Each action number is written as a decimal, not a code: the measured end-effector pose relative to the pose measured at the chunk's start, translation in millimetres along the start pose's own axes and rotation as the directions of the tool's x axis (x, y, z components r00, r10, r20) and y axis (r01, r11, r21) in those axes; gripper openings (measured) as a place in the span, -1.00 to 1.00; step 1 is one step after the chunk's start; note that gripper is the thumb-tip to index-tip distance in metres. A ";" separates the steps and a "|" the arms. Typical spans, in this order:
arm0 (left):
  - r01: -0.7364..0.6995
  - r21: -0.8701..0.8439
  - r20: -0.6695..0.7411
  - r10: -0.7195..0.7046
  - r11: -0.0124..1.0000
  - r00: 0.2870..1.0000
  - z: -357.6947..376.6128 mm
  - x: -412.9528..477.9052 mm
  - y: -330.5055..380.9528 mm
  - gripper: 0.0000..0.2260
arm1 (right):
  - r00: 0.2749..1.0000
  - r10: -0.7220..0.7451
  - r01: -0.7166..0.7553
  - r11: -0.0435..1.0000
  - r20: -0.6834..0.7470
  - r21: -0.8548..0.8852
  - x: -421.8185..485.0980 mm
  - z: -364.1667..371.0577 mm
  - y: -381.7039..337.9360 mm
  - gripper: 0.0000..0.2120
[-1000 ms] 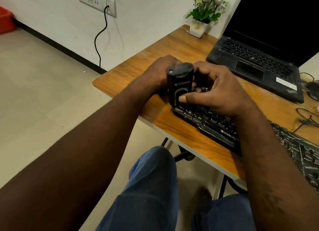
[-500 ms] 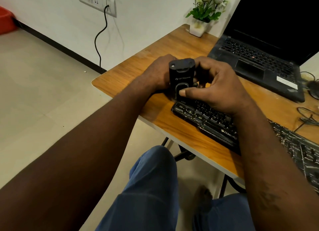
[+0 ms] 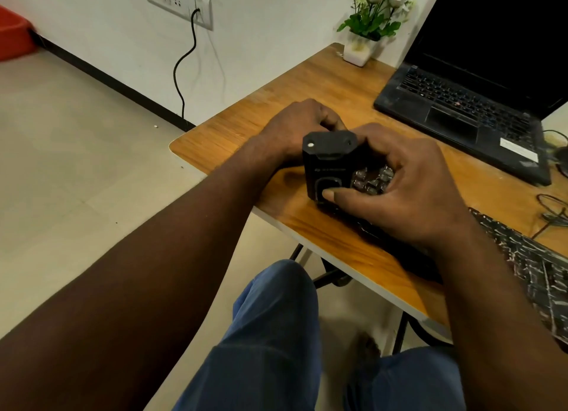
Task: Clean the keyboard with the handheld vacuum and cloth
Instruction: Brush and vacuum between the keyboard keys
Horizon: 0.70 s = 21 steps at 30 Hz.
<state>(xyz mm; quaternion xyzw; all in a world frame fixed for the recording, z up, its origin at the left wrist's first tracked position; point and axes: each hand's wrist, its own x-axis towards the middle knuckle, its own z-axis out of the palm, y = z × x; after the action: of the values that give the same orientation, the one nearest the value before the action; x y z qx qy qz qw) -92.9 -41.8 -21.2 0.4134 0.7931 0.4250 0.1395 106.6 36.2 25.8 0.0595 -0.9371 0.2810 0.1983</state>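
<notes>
A small black handheld vacuum stands upright on the left end of the black keyboard, which lies along the near edge of the wooden table. My right hand grips the vacuum from the right, with the thumb on its front button and the fingers curled behind it. My left hand is curled at the keyboard's far left corner, behind the vacuum; its fingertips are hidden. I see no cloth.
An open black laptop sits at the back right, with a white pot of flowers left of it by the wall. Thin cables lie at the right edge. My knees are below the table's front edge.
The vacuum, held by my right hand, went slightly away across the keys and has now slid back toward me, to the near left corner of the keyboard. My left hand stayed in place.
</notes>
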 end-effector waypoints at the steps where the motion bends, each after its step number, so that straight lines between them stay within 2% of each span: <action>1: -0.007 -0.010 -0.002 0.007 1.000 1.000 -0.6 0.6 -0.9 -0.96 | 1.000 -0.003 0.003 1.000 -0.015 -0.020 -7.7 -1.2 -1.7 -0.52; 7: -0.028 -0.009 -0.033 0.028 1.000 0.999 0.1 -6.3 1.2 -0.93 | 0.995 0.058 -0.067 0.991 -0.081 -0.117 -55.2 -25.1 -13.8 -0.53; 16: 0.009 -0.030 0.008 -0.009 1.000 1.000 -4.0 -6.2 4.3 -0.94 | 0.980 -0.003 -0.031 0.985 -0.198 -0.172 -29.7 29.1 -22.4 -0.57; 21: 0.008 -0.016 -0.014 -0.008 1.000 1.000 -1.7 -2.8 -0.1 -0.95 | 0.985 -0.040 -0.001 0.973 -0.169 -0.233 -38.7 23.3 -21.3 -0.63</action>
<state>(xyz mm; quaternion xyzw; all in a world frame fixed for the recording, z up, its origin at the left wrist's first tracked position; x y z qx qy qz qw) -92.2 -45.0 -20.7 0.4060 0.7923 0.4337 0.1391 138.8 5.6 3.0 0.0208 -0.9422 0.1718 0.2869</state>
